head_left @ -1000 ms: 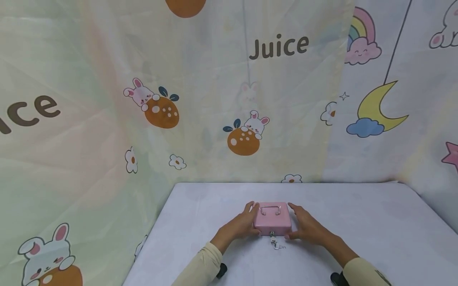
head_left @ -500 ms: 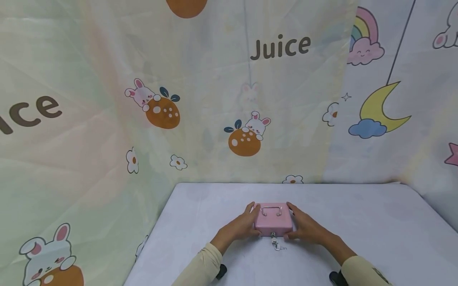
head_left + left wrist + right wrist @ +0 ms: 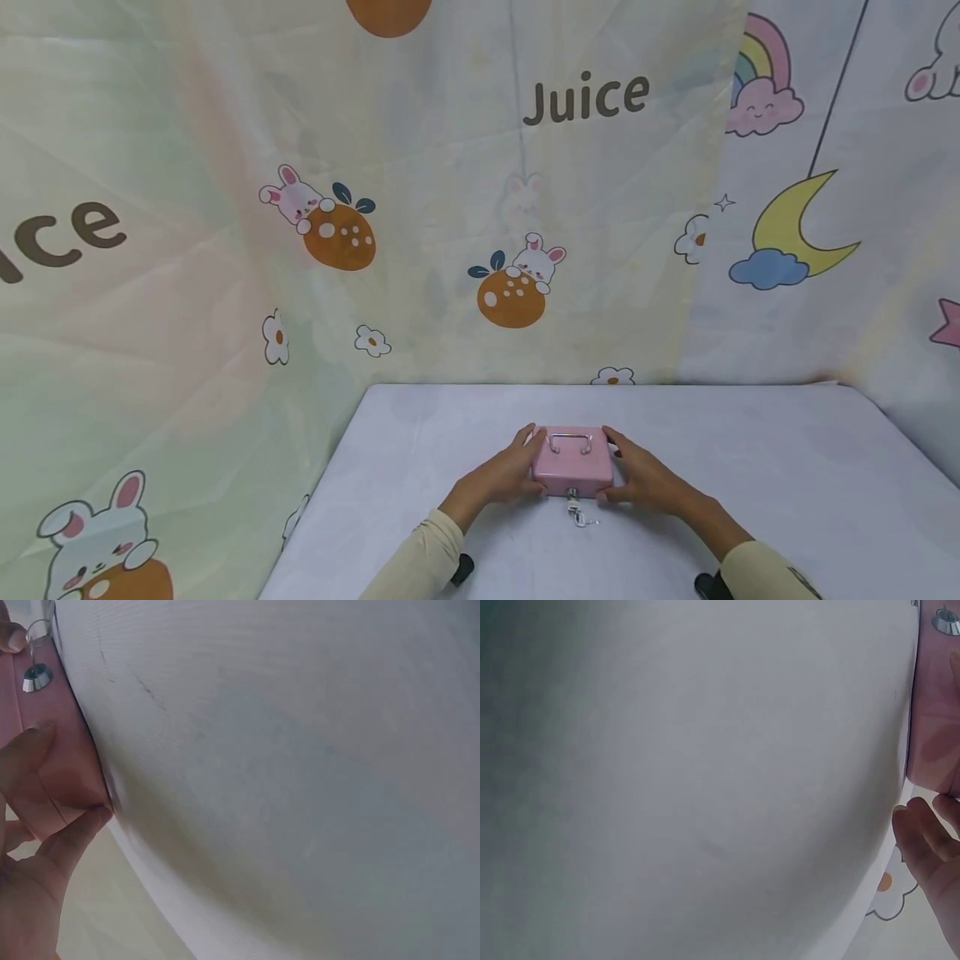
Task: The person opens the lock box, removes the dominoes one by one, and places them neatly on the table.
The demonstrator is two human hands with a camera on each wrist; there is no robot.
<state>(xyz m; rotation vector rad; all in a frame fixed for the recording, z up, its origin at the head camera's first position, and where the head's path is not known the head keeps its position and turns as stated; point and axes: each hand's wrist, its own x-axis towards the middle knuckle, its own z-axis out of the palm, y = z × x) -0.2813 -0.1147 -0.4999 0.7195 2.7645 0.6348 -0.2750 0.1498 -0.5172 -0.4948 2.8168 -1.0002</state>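
A small pink metal cash box point(image 3: 573, 477) sits on the table with its lid down and a wire handle point(image 3: 570, 437) on top. Keys on a ring point(image 3: 577, 510) hang from the lock at its front face. My left hand point(image 3: 498, 475) grips the box's left end, thumb on the front and fingers at the side and bottom edge. At the right end, my right hand point(image 3: 648, 479) holds the box with its thumb at the front corner and a finger at the end. Its other fingers stand off the box in the right wrist view. The lock point(image 3: 36, 677) also shows in the left wrist view.
The white-covered table point(image 3: 750, 450) stretches around the box to a back edge. Behind it hangs a printed curtain point(image 3: 442, 208) with rabbits and oranges. Black wrist gear point(image 3: 463, 569) shows below the left sleeve point(image 3: 420, 554).
The right hand's fingers have come in closer to the box since one second ago. The left hand and the box stay nearly in place.
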